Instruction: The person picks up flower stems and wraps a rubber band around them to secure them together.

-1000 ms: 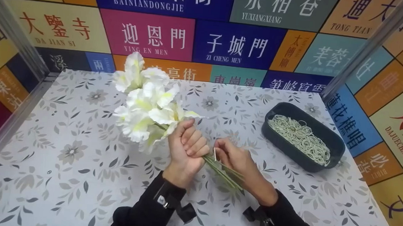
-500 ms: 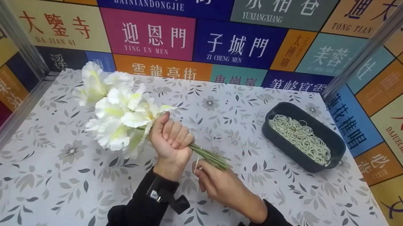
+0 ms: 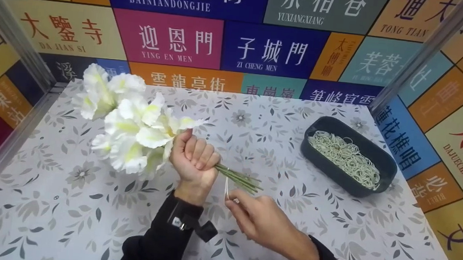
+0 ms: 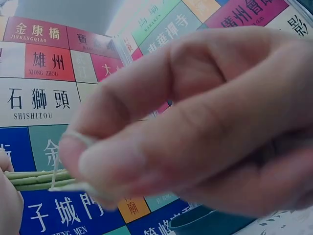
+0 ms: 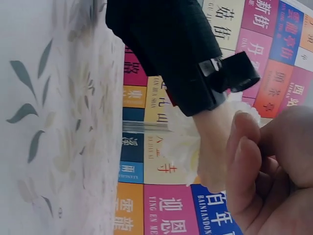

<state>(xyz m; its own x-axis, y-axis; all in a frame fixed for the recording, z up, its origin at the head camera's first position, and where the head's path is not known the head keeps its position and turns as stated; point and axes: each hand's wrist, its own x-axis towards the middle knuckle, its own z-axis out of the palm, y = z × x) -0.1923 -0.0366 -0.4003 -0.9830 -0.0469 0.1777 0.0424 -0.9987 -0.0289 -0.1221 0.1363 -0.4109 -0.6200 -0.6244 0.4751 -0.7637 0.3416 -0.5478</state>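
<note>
My left hand [image 3: 195, 156] grips a bunch of white flowers [image 3: 134, 119] just below the blooms, which point to the far left. Its green stems [image 3: 240, 178] stick out to the right of the fist. A pale rubber band [image 3: 226, 186] loops over the stems close to the fist and is stretched downward. My right hand [image 3: 266, 218] pinches the band's lower end between thumb and index finger, below the stems. In the left wrist view, the band [image 4: 55, 166] runs taut from those fingertips to the stems [image 4: 34, 181]. The right wrist view hides the band behind curled fingers.
A dark oblong tub [image 3: 326, 171] stands on the right of the table, holding a heap of pale rubber bands [image 3: 345, 158]. The table has a leaf-patterned cover [image 3: 78, 217]. Panels with colourful lettering [image 3: 168, 40] rise behind and at both sides.
Both hands have shifted left with the flowers. My right hand has also dropped lower, and the rubber band is now drawn out long beneath the stems.
</note>
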